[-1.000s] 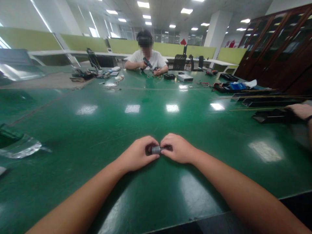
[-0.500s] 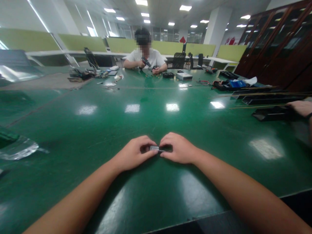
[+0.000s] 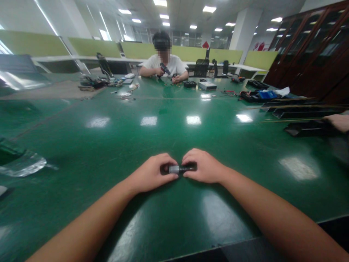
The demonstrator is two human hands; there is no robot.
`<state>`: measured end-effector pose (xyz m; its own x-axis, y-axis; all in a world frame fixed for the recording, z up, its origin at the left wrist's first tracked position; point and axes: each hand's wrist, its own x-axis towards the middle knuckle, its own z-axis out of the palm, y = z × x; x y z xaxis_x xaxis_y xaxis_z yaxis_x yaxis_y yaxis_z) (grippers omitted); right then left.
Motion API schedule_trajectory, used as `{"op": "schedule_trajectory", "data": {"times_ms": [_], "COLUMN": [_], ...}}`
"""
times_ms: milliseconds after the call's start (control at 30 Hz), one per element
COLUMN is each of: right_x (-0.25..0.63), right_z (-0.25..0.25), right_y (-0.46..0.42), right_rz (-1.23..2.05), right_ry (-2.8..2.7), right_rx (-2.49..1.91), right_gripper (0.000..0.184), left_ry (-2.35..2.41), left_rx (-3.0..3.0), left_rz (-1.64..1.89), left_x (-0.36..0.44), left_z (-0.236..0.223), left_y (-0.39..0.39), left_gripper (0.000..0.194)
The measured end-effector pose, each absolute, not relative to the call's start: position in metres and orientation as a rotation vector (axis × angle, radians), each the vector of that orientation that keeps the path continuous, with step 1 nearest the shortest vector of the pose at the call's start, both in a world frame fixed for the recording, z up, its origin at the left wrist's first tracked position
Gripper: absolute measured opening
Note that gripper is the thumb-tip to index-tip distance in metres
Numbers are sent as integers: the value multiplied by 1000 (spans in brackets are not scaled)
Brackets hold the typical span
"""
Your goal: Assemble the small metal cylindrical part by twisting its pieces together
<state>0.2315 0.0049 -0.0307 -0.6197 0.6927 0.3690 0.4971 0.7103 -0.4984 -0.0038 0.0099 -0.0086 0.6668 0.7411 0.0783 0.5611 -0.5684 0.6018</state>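
On the green table top (image 3: 163, 136) lies a small part with a silvery cylinder (image 3: 173, 169) and a thin dark, ribbed shaft (image 3: 187, 169) pointing right. My left hand (image 3: 152, 171) rests around the cylinder end, thumb on the near side and fingers on the far side, spaced apart. My right hand (image 3: 204, 165) curves loosely around the shaft end, with a gap between thumb and fingers. Whether any fingertip touches the part, I cannot tell. Part of the cylinder's left end sits in shadow inside my left hand.
Across the table a person (image 3: 163, 67) holds a power drill (image 3: 164, 68). At right, another person's hand (image 3: 338, 122) touches a black channel (image 3: 305, 128). A tool case (image 3: 259, 95) lies behind. A clear plastic item (image 3: 24, 165) sits at left.
My fingers have spread slightly, so more of the silvery cylinder shows. Both hands shifted a little to the right. The view moved slightly too.
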Motion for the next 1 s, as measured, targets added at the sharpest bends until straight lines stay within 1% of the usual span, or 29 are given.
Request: {"op": "schedule_trajectory", "data": {"times_ms": [100, 267, 400, 1000], "right_x": [231, 228, 226, 227], "right_z": [-31, -32, -34, -33], "right_y": [4, 4, 4, 4], "right_rz": [487, 502, 510, 528], "right_ry": [-2366, -2363, -2347, -2354], "right_rx": [-897, -877, -875, -868], "right_gripper": [19, 12, 10, 10], "left_ry": [1010, 998, 994, 1029], "left_rx": [2346, 2349, 2346, 2316], "left_rz": [445, 457, 462, 462], "left_x": [-3, -3, -2, -2], "left_z": [-10, -10, -10, -9], "left_y": [10, 10, 10, 9], "left_gripper": [21, 21, 21, 22]}}
